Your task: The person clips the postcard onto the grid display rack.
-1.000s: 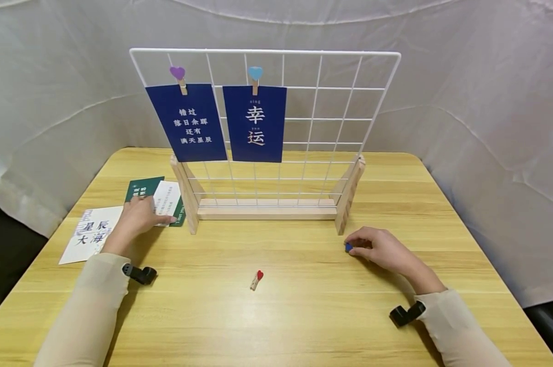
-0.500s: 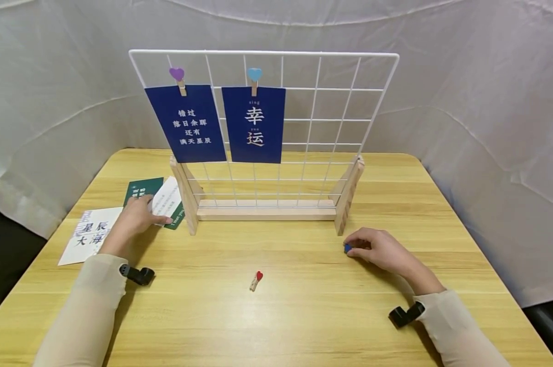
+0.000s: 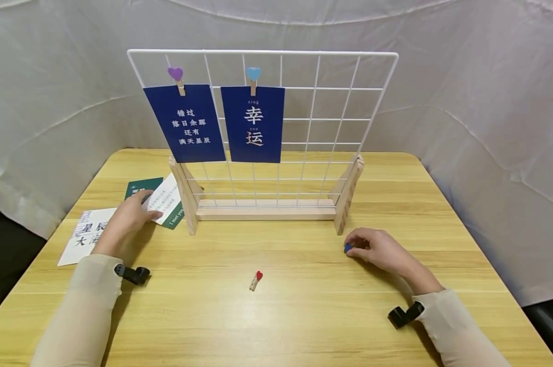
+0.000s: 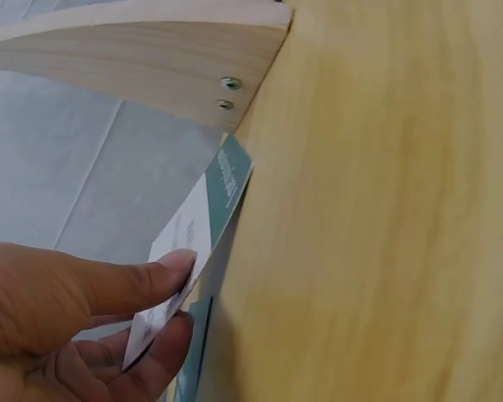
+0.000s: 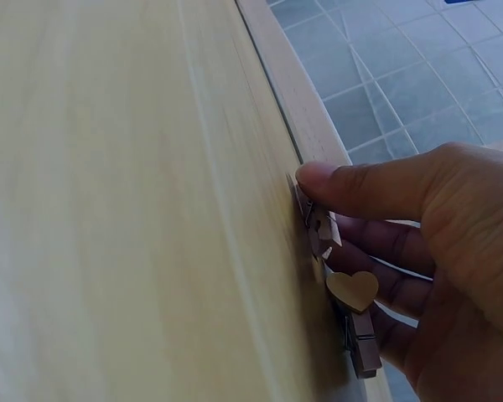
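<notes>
My left hand (image 3: 128, 216) pinches a white-and-green printed card (image 3: 166, 198) between thumb and fingers. Tilted, the card reaches to the stand's left leg. Beneath it lies a dark green card (image 3: 136, 185); beside the wrist is a white card (image 3: 81, 239) with large characters. On the right, my right hand (image 3: 377, 248) pinches a clothespin with a blue heart (image 3: 347, 247) at the table; its wooden body (image 5: 320, 230) shows between thumb and fingers in the right wrist view. Another heart clothespin (image 5: 353, 291) lies below those fingers, hidden by the hand in the head view.
A white wire grid (image 3: 322, 119) stands in a wooden base (image 3: 267, 210). Two navy cards (image 3: 184, 125) hang from it by purple (image 3: 176, 74) and light blue heart clothespins (image 3: 253, 74). A red heart clothespin (image 3: 256, 281) lies mid-table.
My left hand has shifted slightly left and nearer, and the white-and-green card has turned and lifted at an angle in its grip. The right hand has stayed put.
</notes>
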`<act>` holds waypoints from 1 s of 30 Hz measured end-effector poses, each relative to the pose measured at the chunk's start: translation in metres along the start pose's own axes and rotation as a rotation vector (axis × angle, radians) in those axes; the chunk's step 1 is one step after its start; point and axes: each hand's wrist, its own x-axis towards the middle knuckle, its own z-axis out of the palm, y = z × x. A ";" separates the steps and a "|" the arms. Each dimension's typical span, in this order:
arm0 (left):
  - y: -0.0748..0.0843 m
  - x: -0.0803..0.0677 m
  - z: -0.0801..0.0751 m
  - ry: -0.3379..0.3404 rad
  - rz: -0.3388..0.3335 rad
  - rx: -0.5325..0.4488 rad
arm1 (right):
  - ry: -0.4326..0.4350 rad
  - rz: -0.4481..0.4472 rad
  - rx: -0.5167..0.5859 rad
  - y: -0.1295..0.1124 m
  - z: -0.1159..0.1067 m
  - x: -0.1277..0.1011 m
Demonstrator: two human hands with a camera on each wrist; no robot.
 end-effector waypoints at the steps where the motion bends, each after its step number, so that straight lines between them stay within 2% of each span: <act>1: -0.001 -0.001 -0.001 0.000 0.009 -0.005 | 0.004 -0.001 -0.001 0.000 0.000 0.000; 9: -0.003 -0.004 -0.009 -0.003 0.042 -0.015 | 0.022 -0.004 -0.016 -0.001 0.001 0.000; 15: -0.005 -0.007 -0.015 0.030 0.064 -0.053 | 0.030 -0.005 -0.026 -0.001 0.001 0.000; 19: -0.006 -0.010 -0.017 0.062 0.074 -0.069 | 0.034 -0.002 -0.029 -0.002 0.001 0.000; 24: -0.004 -0.012 -0.020 0.107 0.063 -0.149 | 0.048 0.003 -0.041 -0.003 0.001 0.000; 30: -0.004 -0.014 -0.023 0.202 0.061 -0.163 | 0.061 -0.017 -0.046 -0.001 0.002 0.001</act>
